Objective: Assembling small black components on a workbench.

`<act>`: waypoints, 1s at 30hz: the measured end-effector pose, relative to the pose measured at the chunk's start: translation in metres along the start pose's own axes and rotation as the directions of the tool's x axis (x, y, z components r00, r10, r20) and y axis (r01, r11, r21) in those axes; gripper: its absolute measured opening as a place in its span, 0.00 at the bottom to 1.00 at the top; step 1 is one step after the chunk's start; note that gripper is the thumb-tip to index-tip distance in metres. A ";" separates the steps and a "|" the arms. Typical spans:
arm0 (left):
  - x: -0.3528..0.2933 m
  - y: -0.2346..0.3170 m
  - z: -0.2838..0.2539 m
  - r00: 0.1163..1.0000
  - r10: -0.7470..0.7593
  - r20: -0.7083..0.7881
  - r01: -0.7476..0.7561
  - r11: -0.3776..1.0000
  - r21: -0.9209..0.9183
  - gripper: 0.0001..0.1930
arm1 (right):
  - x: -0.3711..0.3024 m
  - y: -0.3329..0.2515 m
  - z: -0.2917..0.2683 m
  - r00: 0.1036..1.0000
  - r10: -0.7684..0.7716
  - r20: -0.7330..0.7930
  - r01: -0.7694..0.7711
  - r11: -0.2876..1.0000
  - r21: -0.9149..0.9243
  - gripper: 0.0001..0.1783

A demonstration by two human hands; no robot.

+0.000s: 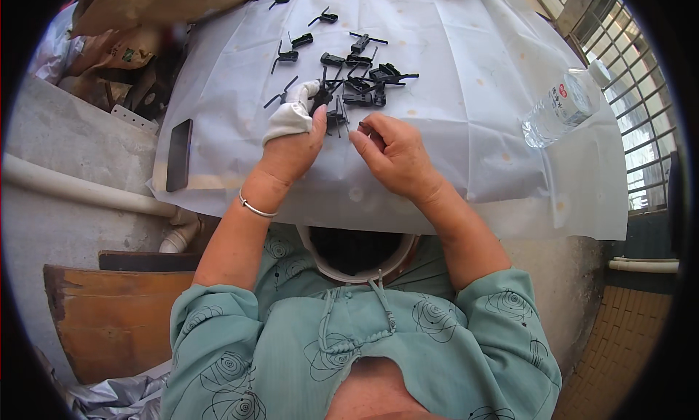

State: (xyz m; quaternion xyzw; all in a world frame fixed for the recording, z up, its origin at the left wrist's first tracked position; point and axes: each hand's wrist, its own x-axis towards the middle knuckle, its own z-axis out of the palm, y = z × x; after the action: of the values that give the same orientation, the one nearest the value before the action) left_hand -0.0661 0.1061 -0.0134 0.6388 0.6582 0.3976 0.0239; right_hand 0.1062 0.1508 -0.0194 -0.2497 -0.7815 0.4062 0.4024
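My left hand (291, 147) wears a white glove over part of it and a silver bangle at the wrist. Its fingers are closed on a small black plastic part (321, 97) with thin protruding arms. To its right, my bare right hand (397, 154) is curled, thumb and forefinger pinched on a small dark piece (365, 130) that the fingers mostly hide. Just beyond both hands lies a loose cluster of similar black plastic parts (375, 92). Several more are scattered toward the far side, such as one black part (288, 56) at the left.
A pale plastic sheet (451, 143) covers the table. A dark phone (179, 155) lies near its left edge, and a clear water bottle (557, 108) is on the right. Below the front edge, a bucket (312, 247) with dark contents sits between my legs. Brown bags (109, 60) crowd the far left.
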 end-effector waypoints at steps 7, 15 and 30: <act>-0.042 0.040 -0.017 0.922 -0.308 0.234 0.385 0.792 -0.473 0.13 | -0.011 -0.013 0.015 0.915 -0.403 0.026 0.404 0.915 -0.027 0.11; -0.057 0.052 -0.030 0.902 -0.263 0.342 0.428 0.636 -0.642 0.13 | -0.003 -0.014 0.005 0.951 0.118 0.286 -0.214 0.919 0.330 0.12; -0.065 0.047 -0.022 0.996 0.087 0.002 -0.087 0.996 -0.034 0.12 | -0.023 -0.006 0.039 0.980 0.138 0.144 -0.172 0.950 0.260 0.13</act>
State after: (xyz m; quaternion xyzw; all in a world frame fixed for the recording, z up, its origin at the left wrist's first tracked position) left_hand -0.0274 0.0330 -0.0035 0.6671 0.6229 0.4083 0.0181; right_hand 0.0862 0.1141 -0.0379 -0.2272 -0.7199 0.5547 0.3500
